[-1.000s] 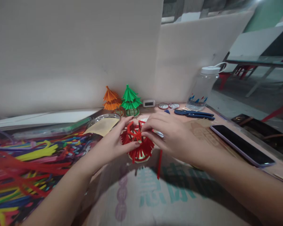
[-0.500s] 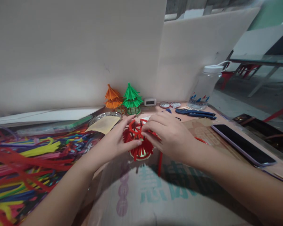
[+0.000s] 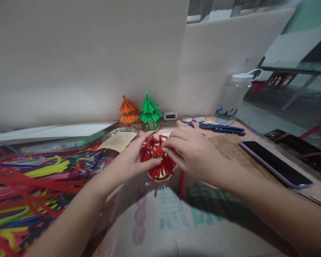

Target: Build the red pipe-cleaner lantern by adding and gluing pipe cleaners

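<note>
A small red pipe-cleaner pavilion (image 3: 162, 170) with a pale round base stands between my hands on the cardboard. My left hand (image 3: 133, 157) is closed around its left side, the thumb lying across the front. From the right, my right hand (image 3: 191, 148) has thumb and fingers pinched at the upper frame; a red pipe cleaner seems to be between them, though the fingertips partly cover it. Below that hand a loose red pipe cleaner (image 3: 182, 185) slants over the cardboard.
Behind stand an orange pipe-cleaner pavilion (image 3: 127, 110) and a green one (image 3: 149, 112). Many coloured pipe cleaners (image 3: 37, 185) are heaped at left, near a clear dish (image 3: 120, 132). Blue-handled pliers (image 3: 222, 128), a water bottle (image 3: 231, 100) and a phone (image 3: 275, 164) lie to the right.
My right hand has shifted slightly at the upper frame. The red pipe-cleaner end that stuck out past my right wrist shows less now. My left hand keeps its place.
</note>
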`<state>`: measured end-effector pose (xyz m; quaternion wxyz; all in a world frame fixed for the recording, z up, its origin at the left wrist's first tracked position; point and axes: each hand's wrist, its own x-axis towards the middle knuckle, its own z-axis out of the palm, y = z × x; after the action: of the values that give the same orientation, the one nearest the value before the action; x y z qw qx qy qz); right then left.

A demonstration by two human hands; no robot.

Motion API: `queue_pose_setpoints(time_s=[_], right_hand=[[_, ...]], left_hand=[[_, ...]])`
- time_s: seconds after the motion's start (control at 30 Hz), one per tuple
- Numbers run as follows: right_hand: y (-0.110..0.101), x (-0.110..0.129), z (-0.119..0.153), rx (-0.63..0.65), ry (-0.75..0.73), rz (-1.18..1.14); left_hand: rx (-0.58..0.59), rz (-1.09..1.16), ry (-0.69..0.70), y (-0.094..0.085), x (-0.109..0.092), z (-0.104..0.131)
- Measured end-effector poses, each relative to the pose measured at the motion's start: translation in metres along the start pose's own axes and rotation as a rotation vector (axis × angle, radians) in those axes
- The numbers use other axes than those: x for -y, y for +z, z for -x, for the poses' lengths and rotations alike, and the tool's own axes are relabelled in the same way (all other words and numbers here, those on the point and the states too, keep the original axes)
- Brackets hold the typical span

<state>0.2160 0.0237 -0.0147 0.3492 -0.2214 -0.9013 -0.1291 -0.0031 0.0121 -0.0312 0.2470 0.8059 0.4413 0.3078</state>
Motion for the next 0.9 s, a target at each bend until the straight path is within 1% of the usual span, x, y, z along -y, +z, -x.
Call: queue_pose_setpoints(time_s=[0.1,0.23,0.4,0.47,0.53,0.6,0.67,0.77,0.83,0.9], right_hand=[[-0.010,-0.001,-0.001,-0.026,0.035,-0.008],[-0.021,-0.009,0.000,-0.079,0.146,-0.083],[-0.020,-0.020,0.015,-0.039,0.322,-0.278],[-0.018,-0.019,0.022,-0.059,0.334,-0.318],[-0.016,-0.015,0.026,-0.065,0.288,-0.331],[-0.015,-0.010,0.028,-0.034,0.245,-0.327],[-0.015,-0.006,0.027,0.029,0.236,-0.304],[-0.018,-0.003,0.020,0.143,0.237,-0.251],[-0.022,-0.004,0.013,0.207,0.225,-0.213],[-0.025,-0.004,0.007,0.249,0.205,-0.185]], left_hand=[[-0.004,-0.001,0.003,0.000,0.001,0.001],[-0.006,0.014,0.011,0.000,0.004,0.002],[0.061,0.087,0.017,-0.001,0.008,0.001],[0.082,0.119,0.025,0.000,0.009,0.001],[0.083,0.122,0.039,0.002,0.010,0.000],[0.073,0.086,0.047,0.002,0.012,0.001],[0.065,0.032,0.044,-0.001,0.014,0.002],[0.053,-0.072,0.065,-0.011,0.013,0.005],[-0.021,-0.171,0.122,-0.020,0.006,0.008],[-0.143,-0.275,0.197,-0.026,-0.006,0.012]])
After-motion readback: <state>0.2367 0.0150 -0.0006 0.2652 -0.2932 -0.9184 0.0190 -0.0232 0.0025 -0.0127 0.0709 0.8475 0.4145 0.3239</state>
